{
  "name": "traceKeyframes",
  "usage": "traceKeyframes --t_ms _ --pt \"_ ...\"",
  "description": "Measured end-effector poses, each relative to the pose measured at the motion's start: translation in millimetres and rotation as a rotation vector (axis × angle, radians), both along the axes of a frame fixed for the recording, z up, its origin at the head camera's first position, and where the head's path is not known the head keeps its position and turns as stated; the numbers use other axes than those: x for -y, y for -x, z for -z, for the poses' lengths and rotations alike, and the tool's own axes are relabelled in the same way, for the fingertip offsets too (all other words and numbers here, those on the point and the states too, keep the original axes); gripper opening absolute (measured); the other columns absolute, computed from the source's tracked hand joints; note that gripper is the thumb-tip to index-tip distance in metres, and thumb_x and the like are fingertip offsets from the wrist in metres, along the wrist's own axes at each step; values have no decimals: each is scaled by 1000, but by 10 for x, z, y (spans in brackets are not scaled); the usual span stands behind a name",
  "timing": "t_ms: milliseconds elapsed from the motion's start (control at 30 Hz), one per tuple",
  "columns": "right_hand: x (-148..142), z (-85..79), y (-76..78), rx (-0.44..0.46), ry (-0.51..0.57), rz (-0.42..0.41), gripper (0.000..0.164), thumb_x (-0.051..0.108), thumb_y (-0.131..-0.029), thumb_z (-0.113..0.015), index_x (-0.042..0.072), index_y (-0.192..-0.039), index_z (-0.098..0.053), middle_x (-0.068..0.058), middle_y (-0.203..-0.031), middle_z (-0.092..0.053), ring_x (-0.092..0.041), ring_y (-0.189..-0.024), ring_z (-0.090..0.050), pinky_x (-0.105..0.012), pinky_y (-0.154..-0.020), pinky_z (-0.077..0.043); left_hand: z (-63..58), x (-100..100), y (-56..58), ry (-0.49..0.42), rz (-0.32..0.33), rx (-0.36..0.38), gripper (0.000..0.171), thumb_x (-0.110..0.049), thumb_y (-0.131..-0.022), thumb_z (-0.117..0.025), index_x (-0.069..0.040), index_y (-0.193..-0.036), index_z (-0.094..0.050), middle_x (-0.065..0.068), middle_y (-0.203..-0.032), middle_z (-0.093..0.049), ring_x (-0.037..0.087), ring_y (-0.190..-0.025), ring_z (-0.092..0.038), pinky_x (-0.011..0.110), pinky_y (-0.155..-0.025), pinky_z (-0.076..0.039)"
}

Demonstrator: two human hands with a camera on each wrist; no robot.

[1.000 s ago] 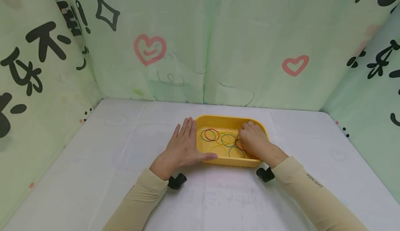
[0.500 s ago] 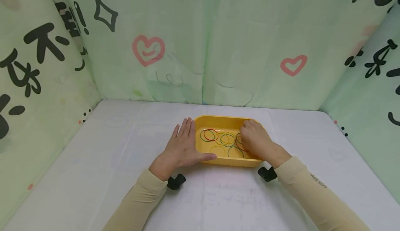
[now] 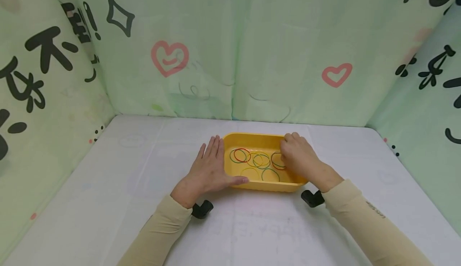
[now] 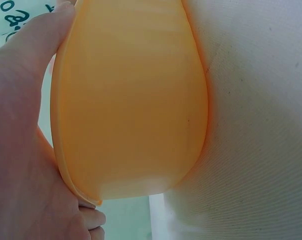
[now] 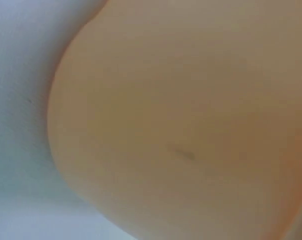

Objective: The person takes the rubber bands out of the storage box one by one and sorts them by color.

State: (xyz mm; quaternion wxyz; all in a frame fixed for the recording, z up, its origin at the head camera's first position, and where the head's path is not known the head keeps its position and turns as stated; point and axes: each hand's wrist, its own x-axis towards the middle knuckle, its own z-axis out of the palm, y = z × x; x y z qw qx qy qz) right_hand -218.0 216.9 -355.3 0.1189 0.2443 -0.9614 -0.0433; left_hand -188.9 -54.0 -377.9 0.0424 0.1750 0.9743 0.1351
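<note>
A shallow yellow tray holds several thin rubber bands, among them a red band at the left and a green band near the front wall. My left hand lies along the tray's left end, fingers straight and thumb on the front rim. In the left wrist view the tray's outer wall stands beside that hand. My right hand is over the tray's right end, fingers curled downward. Its fingertips are hidden; I cannot tell whether they pinch a band. The right wrist view shows a blurred tray wall.
The tray stands on a white-covered table. Green curtains with printed hearts and characters hang at the back and both sides. A black wrist mount sits under the left wrist, another mount under the right.
My right hand has moved a little to the right and away, uncovering more of the red and green bands beside it. The left hand and tray stay in place.
</note>
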Motion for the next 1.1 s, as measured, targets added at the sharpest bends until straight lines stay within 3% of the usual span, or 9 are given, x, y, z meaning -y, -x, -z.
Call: traceKeyframes --t_ms 167,433,733,1100 --pt "-25 -47 -5 -34 6 -16 17 0 -80 -75 0 -75 -59 -9 -73 -48 -25 -69 -40 -33 -62 -36 -8 3 -4 -4 -1 2 132 -88 -74 -51 1 -158 -2 17 -167 0 28 -156 1 47 -127 -2" --pt "-48 -149 -11 -15 -1 33 11 0 -83 -69 -2 -76 -61 -9 -73 -48 -26 -71 -41 -33 -63 -36 -13 5 4 2 -2 6 132 -88 -74 -51 1 -158 0 17 -167 1 28 -156 2 47 -127 -1" --pt "-149 -244 -74 -106 52 -22 10 -3 -82 -67 -3 -75 -60 -9 -70 -47 -25 -66 -39 -31 -59 -32 12 2 13 -9 -9 5 133 -89 -73 -51 0 -158 -1 16 -167 1 27 -156 2 47 -127 -1" --pt "-263 -367 -124 -68 65 41 7 0 -86 -68 -4 -82 -63 -9 -72 -48 -26 -73 -42 -32 -64 -34 6 2 -1 -21 -6 13 133 -88 -73 -52 1 -158 -1 16 -167 1 26 -156 4 46 -127 -1"
